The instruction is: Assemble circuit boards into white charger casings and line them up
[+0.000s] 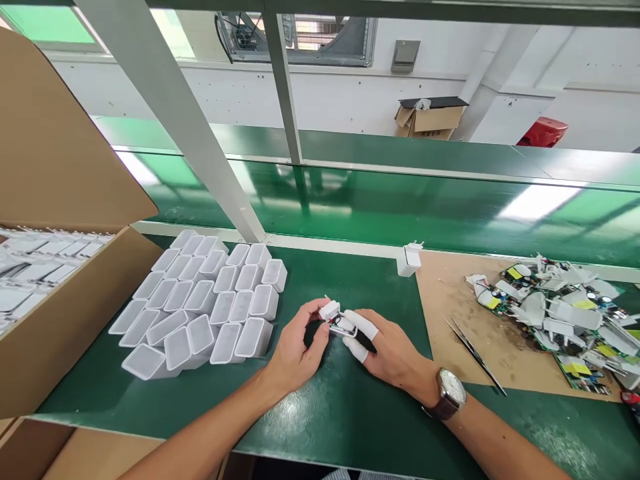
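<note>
Left of the brown board (pixel 443 290), the left hand (pixel 299 345) and right hand (pixel 394 348) share a closed pinch grip on the wired white casing (pixel 343 327); it's close two-handed handling now, and any move calls for sparing those wires!

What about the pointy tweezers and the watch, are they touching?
Apart. The head view shows the tweezers lying on the brown sheet, with a strip of sheet showing between them and the watch.
</note>
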Available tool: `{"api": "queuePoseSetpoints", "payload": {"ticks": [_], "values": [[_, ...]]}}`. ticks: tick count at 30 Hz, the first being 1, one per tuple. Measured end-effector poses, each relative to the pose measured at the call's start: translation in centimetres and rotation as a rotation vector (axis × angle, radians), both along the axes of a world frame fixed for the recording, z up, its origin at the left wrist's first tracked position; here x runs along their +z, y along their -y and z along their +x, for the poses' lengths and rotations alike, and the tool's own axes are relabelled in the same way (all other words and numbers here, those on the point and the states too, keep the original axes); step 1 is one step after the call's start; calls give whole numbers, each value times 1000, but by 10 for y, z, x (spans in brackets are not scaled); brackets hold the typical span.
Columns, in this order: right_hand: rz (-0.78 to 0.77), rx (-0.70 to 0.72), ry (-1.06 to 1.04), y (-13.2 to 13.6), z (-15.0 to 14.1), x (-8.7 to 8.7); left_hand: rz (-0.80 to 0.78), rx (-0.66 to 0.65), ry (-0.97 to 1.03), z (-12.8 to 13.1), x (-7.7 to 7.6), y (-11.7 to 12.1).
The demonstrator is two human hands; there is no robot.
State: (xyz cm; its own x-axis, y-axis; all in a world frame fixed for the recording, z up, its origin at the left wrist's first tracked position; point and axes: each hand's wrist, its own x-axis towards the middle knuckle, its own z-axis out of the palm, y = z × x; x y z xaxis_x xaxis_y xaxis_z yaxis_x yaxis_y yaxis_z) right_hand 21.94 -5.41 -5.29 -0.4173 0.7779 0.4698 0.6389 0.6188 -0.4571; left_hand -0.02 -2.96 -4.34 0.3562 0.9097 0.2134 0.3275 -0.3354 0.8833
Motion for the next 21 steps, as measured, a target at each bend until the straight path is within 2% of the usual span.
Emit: {"api": "queuePoseSetpoints", "payload": {"ticks": [14, 16, 18, 21], "values": [[-29, -20, -37, 3, -7, 6, 9, 16, 32, 1, -3, -1], [-83, -10, -131, 3, -8, 5, 14, 18, 33, 1, -2, 0], [-188, 3, -317, 3, -9, 5, 43, 4, 53, 2, -2, 2], [-534, 42, -730, 2, -10, 8, 143, -96, 54, 6, 0, 6]]}}
